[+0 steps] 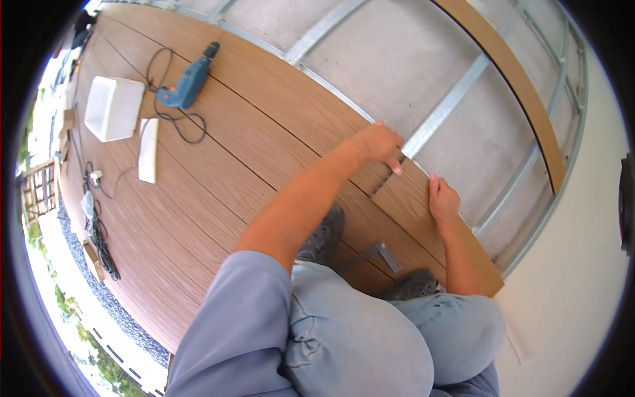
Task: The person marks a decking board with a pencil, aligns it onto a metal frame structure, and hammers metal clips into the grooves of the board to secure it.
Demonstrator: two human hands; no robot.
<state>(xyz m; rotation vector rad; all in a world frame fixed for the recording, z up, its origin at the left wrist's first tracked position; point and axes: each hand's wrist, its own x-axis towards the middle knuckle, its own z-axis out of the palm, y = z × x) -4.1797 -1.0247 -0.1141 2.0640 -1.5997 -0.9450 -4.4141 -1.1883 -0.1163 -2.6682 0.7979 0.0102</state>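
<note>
A short brown wood-grain decking board lies along the outer edge of the deck, end to end with a longer decking board. A narrow dark gap shows between their ends. My left hand is at this joint, fingers curled over the far edge and thumb down beside the gap. Further right, my right hand grips the far edge of the short board, its fingertips partly hidden. Between my shoes, a metal square rests on the boards.
Galvanised metal joists cross the concrete beyond the deck edge. A loose long board lies across them near the wall. On the deck at left are a blue corded drill, a white plastic bin, a white strip and black cable.
</note>
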